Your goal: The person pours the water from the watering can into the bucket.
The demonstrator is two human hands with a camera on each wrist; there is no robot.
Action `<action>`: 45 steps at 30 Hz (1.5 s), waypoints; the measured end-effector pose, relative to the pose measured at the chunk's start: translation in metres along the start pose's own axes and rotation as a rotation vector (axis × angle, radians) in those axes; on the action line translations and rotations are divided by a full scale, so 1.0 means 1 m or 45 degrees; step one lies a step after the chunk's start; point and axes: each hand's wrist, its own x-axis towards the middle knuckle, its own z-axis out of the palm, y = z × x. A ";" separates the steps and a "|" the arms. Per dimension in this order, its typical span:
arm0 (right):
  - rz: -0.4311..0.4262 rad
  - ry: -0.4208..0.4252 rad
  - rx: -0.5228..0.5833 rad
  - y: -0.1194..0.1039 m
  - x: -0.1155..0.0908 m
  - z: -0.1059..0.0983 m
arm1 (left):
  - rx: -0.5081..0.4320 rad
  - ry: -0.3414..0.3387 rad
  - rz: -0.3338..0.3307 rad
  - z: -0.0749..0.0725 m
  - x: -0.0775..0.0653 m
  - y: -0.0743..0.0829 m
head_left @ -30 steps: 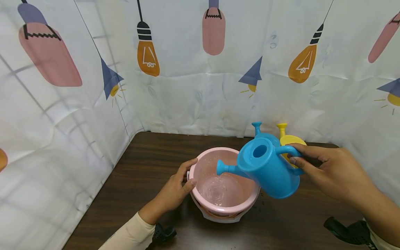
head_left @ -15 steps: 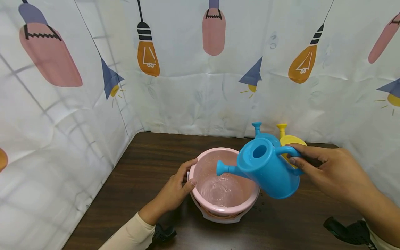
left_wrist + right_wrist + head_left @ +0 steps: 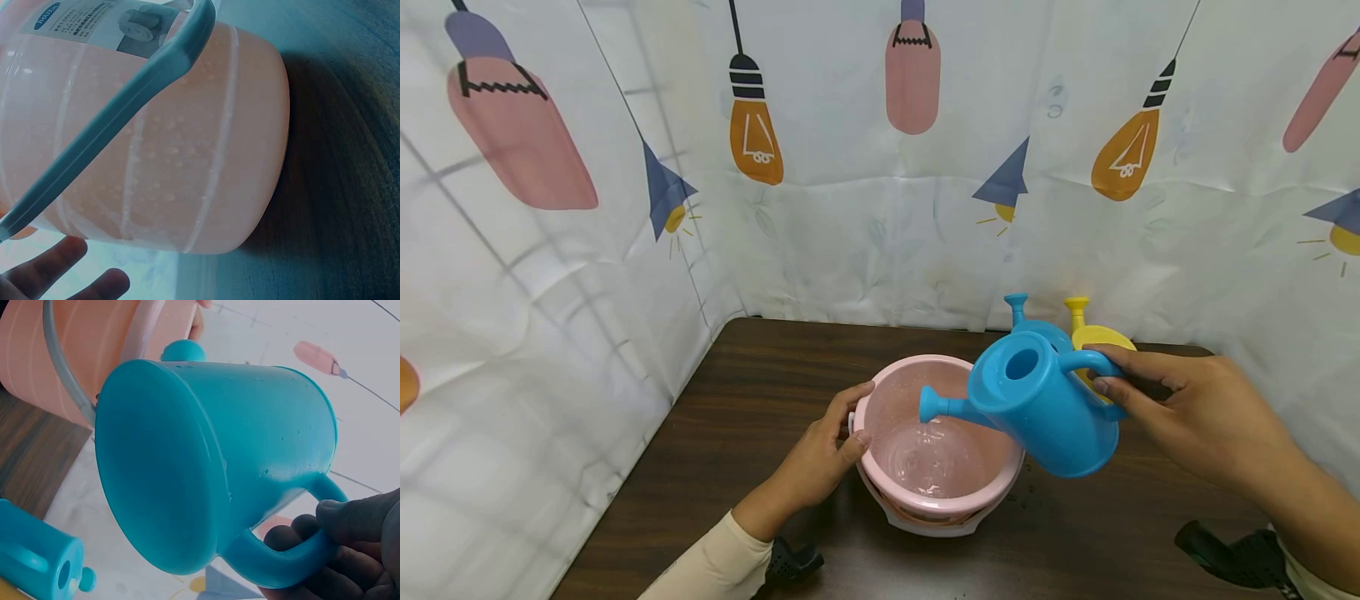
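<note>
My right hand (image 3: 1202,408) grips the handle of a blue watering can (image 3: 1048,408), tilted with its spout over a pink bucket (image 3: 1011,475). Faint water streaks fall below the spout, and rippling water (image 3: 928,462) lies in the bucket. In the right wrist view, thumb and fingers wrap the can's handle (image 3: 281,565), and droplets cling to its side. My left hand (image 3: 820,450) holds the bucket's left rim, its thumb and a finger over the edge. Other fingers (image 3: 53,265) stick out beside the bucket wall in the left wrist view. The grey bucket handle (image 3: 125,106) hangs down.
Behind the held can stand a second blue watering can (image 3: 1017,308) and a yellow watering can (image 3: 1101,336), both partly hidden. Water drops lie on the dark wooden table (image 3: 760,375) right of the bucket. A printed white curtain (image 3: 850,233) closes off the back and left.
The ripples in the bucket's water have shifted. Both hands, the tilted watering can and the bucket stay practically where they were.
</note>
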 end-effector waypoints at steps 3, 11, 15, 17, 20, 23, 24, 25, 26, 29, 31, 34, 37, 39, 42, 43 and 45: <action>-0.008 0.007 0.014 0.000 0.000 0.000 | -0.003 -0.001 -0.004 0.000 0.000 0.000; -0.023 0.031 0.010 0.000 0.000 0.002 | 0.007 0.003 -0.009 0.000 0.000 0.000; -0.020 0.030 0.011 -0.001 0.000 0.002 | 0.009 0.002 -0.011 0.000 0.000 0.000; -0.023 0.035 0.017 -0.001 0.000 0.002 | 0.006 0.001 -0.012 0.000 0.000 0.000; -0.024 0.038 0.020 -0.001 0.000 0.002 | 0.005 0.001 -0.012 0.000 0.000 0.000; -0.026 0.034 0.022 -0.001 0.000 0.002 | 0.005 0.002 -0.012 0.000 0.000 0.000; -0.028 0.034 0.022 -0.001 0.000 0.002 | 0.005 0.002 -0.011 0.000 0.000 0.000; -0.032 0.034 0.019 -0.001 0.000 0.002 | 0.004 0.002 -0.010 0.000 0.000 0.000; -0.035 0.036 0.017 -0.002 0.001 0.002 | 0.004 0.003 -0.010 0.000 0.000 0.000; -0.032 0.041 0.013 -0.002 0.001 0.002 | 0.007 0.003 -0.007 0.000 0.000 0.000; -0.029 0.045 0.009 -0.003 0.001 0.003 | 0.010 0.002 -0.006 0.000 0.000 0.000; -0.025 0.050 0.005 -0.003 0.001 0.003 | 0.011 0.001 -0.009 0.000 0.000 0.000; -0.027 0.055 0.007 -0.003 0.001 0.003 | 0.009 0.001 -0.011 0.000 0.000 0.001; -0.025 0.055 0.009 -0.003 0.001 0.003 | 0.011 0.003 -0.012 0.000 0.000 0.001; -0.026 0.056 0.014 -0.004 0.001 0.003 | 0.012 0.005 -0.014 0.000 0.000 0.001; -0.028 0.058 0.015 -0.004 0.001 0.003 | 0.013 0.006 -0.015 0.000 0.000 0.002; -0.036 0.061 0.016 -0.004 0.001 0.003 | 0.012 0.008 -0.017 0.000 0.000 0.002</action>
